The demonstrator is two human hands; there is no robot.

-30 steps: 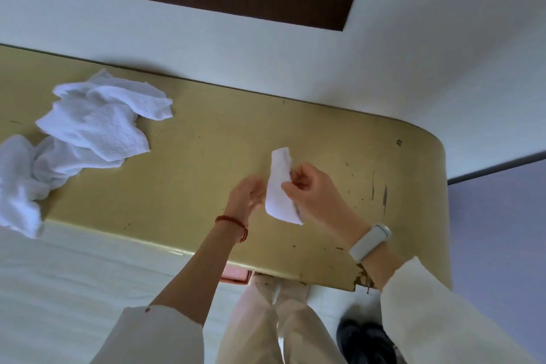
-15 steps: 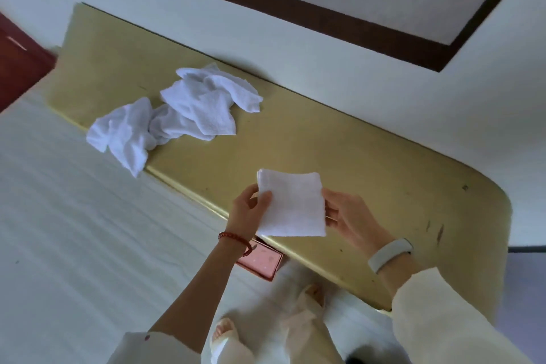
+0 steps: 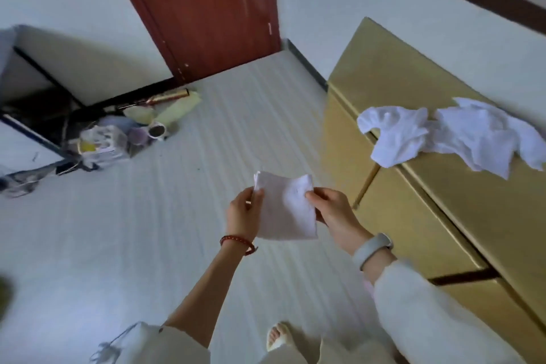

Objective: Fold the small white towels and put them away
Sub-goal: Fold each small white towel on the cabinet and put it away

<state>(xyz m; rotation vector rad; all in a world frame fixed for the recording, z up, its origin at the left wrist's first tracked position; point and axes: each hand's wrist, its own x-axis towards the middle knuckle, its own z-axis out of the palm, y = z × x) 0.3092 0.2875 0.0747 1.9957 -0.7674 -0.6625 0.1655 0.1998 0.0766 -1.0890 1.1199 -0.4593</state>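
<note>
A single head-worn wide-angle camera looks steeply down and forward from standing height. The pale floor [image 3: 147, 245] fills most of the frame, the red door [image 3: 204, 9] lies far ahead, and the yellow cabinet [image 3: 443, 230] runs close along the right.

Folded towel [image 3: 286, 210] now over floor [image 3: 147, 230]

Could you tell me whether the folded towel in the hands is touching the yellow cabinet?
Apart. The head view shows the folded towel held between both hands over bare floor, left of the cabinet.
</note>
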